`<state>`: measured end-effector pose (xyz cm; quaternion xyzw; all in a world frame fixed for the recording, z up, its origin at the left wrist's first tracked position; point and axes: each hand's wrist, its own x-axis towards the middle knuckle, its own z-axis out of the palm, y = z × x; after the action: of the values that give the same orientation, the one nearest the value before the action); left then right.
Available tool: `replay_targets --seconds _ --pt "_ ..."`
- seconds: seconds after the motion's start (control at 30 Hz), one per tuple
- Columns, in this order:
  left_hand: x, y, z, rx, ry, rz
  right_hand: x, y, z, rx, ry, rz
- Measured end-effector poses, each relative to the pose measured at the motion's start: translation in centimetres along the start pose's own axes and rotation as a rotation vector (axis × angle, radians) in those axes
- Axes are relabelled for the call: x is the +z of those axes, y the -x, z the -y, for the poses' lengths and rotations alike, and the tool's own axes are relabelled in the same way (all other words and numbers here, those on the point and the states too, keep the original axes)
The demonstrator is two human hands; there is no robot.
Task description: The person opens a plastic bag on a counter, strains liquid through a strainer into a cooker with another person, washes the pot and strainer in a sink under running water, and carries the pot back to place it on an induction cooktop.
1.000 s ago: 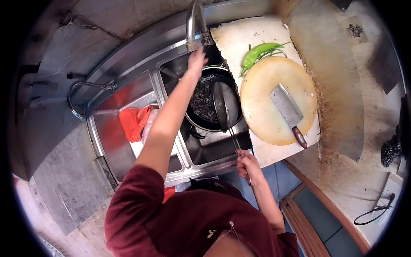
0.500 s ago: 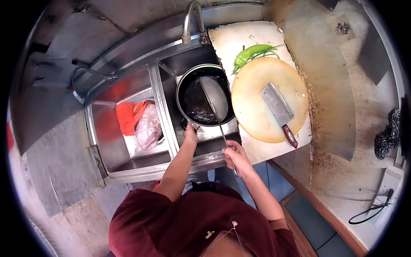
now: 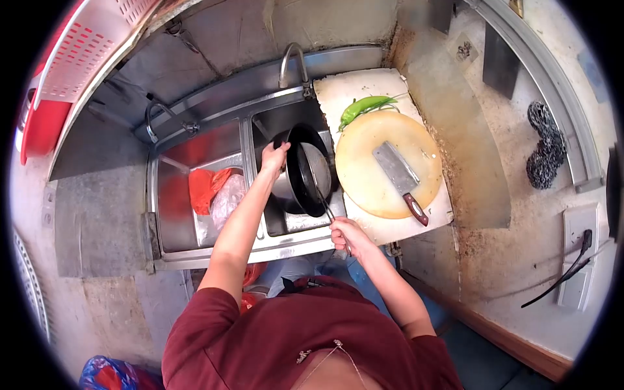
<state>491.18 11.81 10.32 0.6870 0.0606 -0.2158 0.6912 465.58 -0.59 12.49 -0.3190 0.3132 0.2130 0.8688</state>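
Note:
A dark pot (image 3: 286, 188) is tilted to the right in the right-hand sink basin. My left hand (image 3: 275, 160) is closed on its upper left edge, possibly at a handle; the exact hold is partly hidden. In my right hand (image 3: 351, 235), the fingers wrap round the long thin handle of a mesh strainer (image 3: 317, 164). The strainer's round head lies in the pot's mouth. Right of the pot, a cleaver (image 3: 396, 166) with a brown handle rests on a round chopping board (image 3: 357, 169). Green peppers (image 3: 365, 109) lie behind that board.
In the left basin (image 3: 179, 224) are a red plastic bag (image 3: 207, 188) and a pale, clear-wrapped bundle (image 3: 227, 197). Curved taps, one a metal faucet (image 3: 294, 62), stand behind the basins. A metal sheet (image 3: 471, 130) borders the board side at right.
My left hand has moved from the pot's near side up to its upper left edge. The pot has gone from upright to tilted right. My right hand still holds the strainer.

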Motion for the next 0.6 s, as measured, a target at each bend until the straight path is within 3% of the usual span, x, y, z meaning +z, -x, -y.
replay_targets --seconds 0.07,0.2,0.23,0.27,0.47,0.5,0.6 --pt "1.8 1.7 -1.7 0.082 -0.245 -0.009 -0.8 0.3 -1.1 0.035 -0.014 0.052" --pt "3.4 4.8 -3.7 0.564 -0.788 -0.158 -0.1 2.3 -2.2 0.063 -0.027 0.139" --pt "4.1 7.3 -6.4 0.419 -0.838 -0.136 -0.1 2.6 -2.2 0.079 -0.019 0.208" --pt "4.4 8.6 -7.6 0.436 -0.869 -0.156 0.3 2.9 -2.1 0.054 0.017 0.213" --pt "5.9 16.2 -11.6 0.695 -0.93 -0.064 2.0 5.6 -1.5 -0.052 0.239 0.385" --pt "6.6 18.1 -12.9 0.597 -1.007 -0.048 2.6 6.3 -1.6 -0.063 0.224 0.41" --pt "7.3 20.6 -13.9 0.821 -1.029 -0.09 4.3 8.2 -2.5 -0.117 0.178 0.496"
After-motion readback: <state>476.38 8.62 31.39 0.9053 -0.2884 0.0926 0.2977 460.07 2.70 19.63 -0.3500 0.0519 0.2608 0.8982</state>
